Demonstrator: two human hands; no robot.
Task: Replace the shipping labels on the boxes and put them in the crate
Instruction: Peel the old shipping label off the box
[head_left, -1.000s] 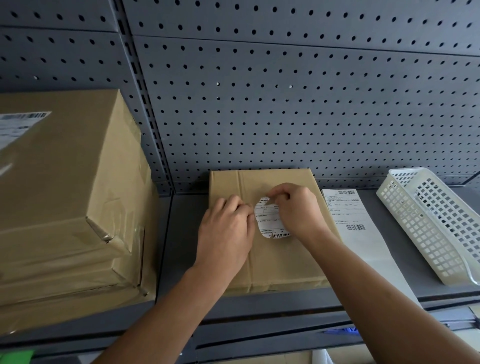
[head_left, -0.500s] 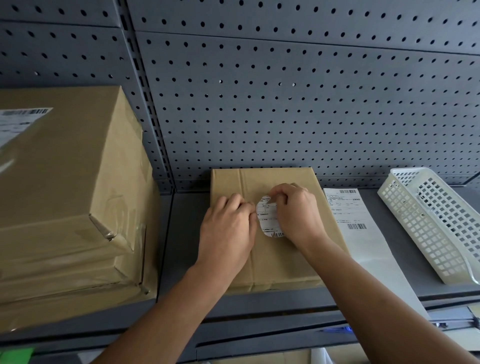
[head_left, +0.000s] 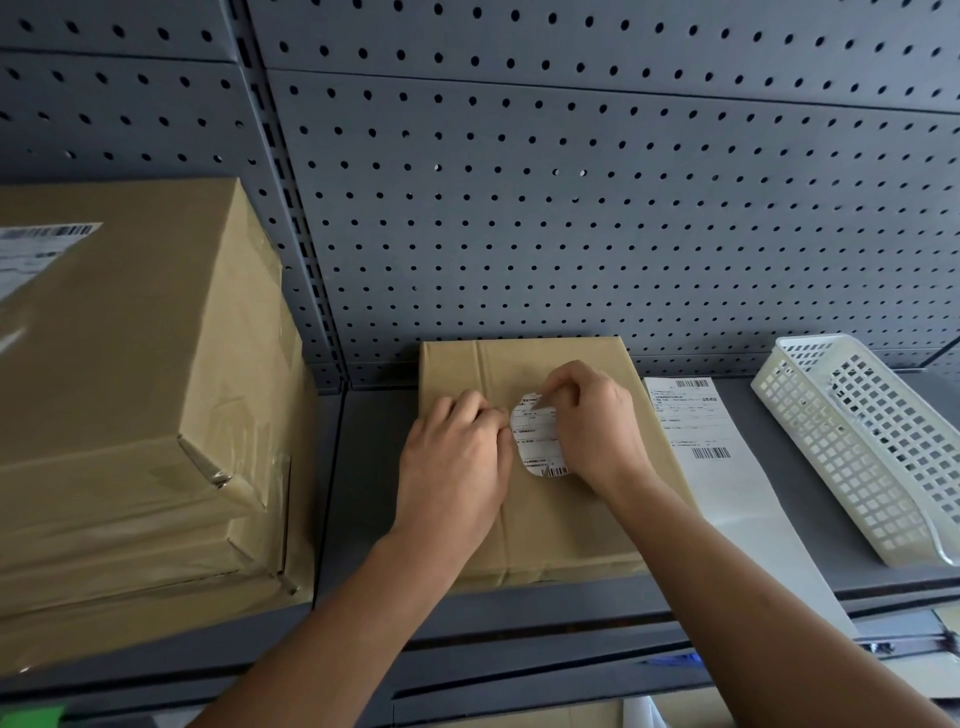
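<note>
A flat brown cardboard box (head_left: 540, 525) lies on the grey shelf in the middle. A white shipping label (head_left: 535, 441) with barcodes sits on its top, partly covered by both hands. My left hand (head_left: 457, 467) rests on the box with its fingers curled at the label's left edge. My right hand (head_left: 592, 421) pinches the label's upper edge between thumb and fingertips. A strip of white label paper (head_left: 727, 467) lies on the shelf just right of the box. The white plastic crate (head_left: 872, 447) stands tilted at the far right.
A large brown box (head_left: 130, 405) with its own label fills the left part of the shelf. A grey pegboard wall (head_left: 571, 208) rises behind everything. The shelf's front edge (head_left: 519, 618) runs below the box.
My right hand has crept left over the label, covering more of it. The left hand stays put on the box.
</note>
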